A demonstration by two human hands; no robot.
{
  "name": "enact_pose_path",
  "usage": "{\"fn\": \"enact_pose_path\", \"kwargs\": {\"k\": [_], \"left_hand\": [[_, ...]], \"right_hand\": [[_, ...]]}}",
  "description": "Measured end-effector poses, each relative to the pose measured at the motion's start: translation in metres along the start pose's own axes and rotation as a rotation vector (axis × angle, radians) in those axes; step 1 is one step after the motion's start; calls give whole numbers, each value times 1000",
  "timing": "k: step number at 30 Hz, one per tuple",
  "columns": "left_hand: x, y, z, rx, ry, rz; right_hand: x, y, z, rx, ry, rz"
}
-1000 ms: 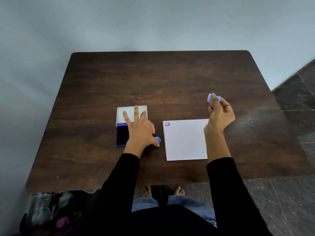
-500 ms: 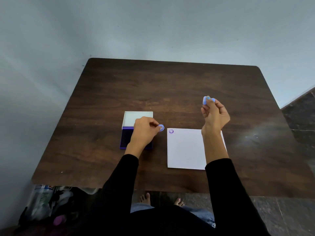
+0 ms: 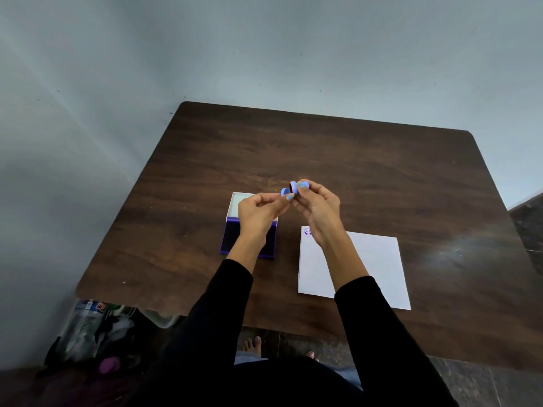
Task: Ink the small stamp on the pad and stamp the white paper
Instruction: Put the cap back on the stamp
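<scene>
My right hand (image 3: 318, 211) pinches the small blue round stamp (image 3: 299, 185) above the table, its dark inked face turned left. My left hand (image 3: 260, 212) holds the stamp's blue cap (image 3: 285, 192) right beside that face, the two pieces almost touching. Below my left wrist lies the open purple ink pad (image 3: 230, 239) with its white lid (image 3: 239, 202) folded back. The white paper (image 3: 373, 259) lies to the right, with one purple smiley print (image 3: 307, 232) in its far left corner. My right forearm crosses the sheet.
The dark wooden table (image 3: 338, 154) stands against a pale wall. Bags and clutter (image 3: 97, 330) sit on the floor under its near left corner. My bare feet (image 3: 255, 346) show below the front edge.
My left hand lifted the cap off the table beside the pad and rose rightward. My right hand brought the stamp leftward, so both pieces now meet above the table.
</scene>
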State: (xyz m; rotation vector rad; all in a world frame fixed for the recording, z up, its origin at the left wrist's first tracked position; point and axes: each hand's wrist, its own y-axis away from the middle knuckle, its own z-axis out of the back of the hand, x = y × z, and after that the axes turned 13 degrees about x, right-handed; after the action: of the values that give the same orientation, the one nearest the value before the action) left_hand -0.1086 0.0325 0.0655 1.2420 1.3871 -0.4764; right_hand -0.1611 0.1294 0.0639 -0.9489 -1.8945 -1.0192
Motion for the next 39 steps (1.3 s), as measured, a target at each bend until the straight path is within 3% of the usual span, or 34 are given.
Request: {"fn": "enact_pose_path", "kwargs": {"k": [9, 12, 18, 39], "left_hand": [[3, 3, 8, 23, -281, -129], [4, 4, 9, 82, -298, -151], [4, 6, 11, 57, -299, -206], [1, 3, 19, 181, -334, -126]], "right_hand": [[0, 6, 2, 65, 72, -14], [-1, 7, 1, 79, 78, -5], [0, 7, -2, 111, 75, -1], [2, 9, 8, 175, -41, -91]]}}
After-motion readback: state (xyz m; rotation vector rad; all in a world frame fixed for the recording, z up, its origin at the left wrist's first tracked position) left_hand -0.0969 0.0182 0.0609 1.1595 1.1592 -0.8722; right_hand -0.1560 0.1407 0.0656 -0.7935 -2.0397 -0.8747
